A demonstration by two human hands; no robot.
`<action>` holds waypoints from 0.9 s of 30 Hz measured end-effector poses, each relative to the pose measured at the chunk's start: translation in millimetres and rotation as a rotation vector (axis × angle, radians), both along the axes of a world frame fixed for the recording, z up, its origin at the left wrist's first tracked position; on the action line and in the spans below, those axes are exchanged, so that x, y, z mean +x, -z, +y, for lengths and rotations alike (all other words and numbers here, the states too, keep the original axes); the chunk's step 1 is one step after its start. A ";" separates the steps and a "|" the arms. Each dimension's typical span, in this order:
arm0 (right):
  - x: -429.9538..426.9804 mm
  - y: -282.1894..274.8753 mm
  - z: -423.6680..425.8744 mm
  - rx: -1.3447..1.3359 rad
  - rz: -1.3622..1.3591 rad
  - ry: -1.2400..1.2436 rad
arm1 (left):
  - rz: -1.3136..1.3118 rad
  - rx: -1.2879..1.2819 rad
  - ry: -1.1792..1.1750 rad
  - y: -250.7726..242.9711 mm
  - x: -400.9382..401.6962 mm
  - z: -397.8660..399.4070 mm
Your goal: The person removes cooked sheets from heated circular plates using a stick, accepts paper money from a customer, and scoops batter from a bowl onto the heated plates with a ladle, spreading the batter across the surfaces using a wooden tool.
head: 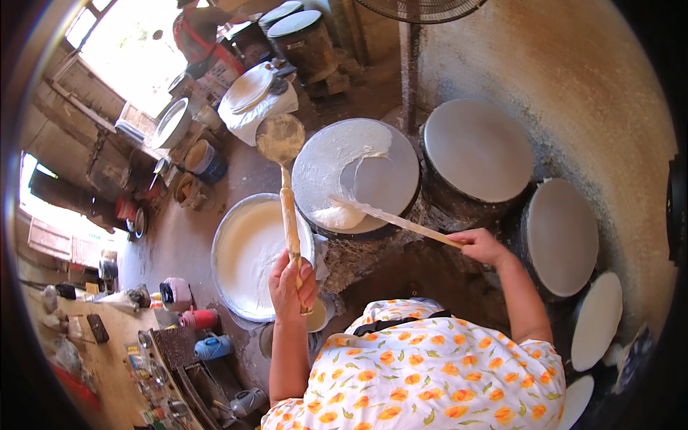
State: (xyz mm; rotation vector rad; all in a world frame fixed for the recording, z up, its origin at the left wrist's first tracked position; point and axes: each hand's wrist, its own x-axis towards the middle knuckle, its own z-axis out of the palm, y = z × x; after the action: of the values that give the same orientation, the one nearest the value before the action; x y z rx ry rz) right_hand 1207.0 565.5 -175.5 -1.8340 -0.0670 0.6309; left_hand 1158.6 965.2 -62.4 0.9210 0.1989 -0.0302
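Observation:
My left hand (293, 285) grips the wooden handle of a round-headed ladle (280, 137), held up beside a wide basin (220, 274) of white batter (252, 252). In my right hand (478, 246) is a flat wooden spreading stick (398, 219). Its far end touches a mound of batter (338, 216) at the near edge of a round griddle (384, 185). A thin coat of batter (322, 161) covers the griddle's left and far side in a crescent. Bare grey surface shows on the right and in the middle.
More round griddles (478, 150) on dark drum stoves curve along the wall to my right. Beyond my griddle, a stack of flat rounds (250, 88) lies on white cloth. Buckets (205, 161) stand at left. A post (409, 75) carries a fan. A person (201, 37) stands at the back.

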 end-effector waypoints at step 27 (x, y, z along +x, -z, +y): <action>-151.7 31.1 145.6 -1.158 -0.397 0.051 | -0.038 -0.007 0.162 22.1 -34.7 103.3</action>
State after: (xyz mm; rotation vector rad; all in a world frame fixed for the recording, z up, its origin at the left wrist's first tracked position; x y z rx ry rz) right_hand 1055.2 711.1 -206.6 -3.0515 0.1094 0.2328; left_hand 1123.9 1068.5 -84.6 0.9279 0.0885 -0.1625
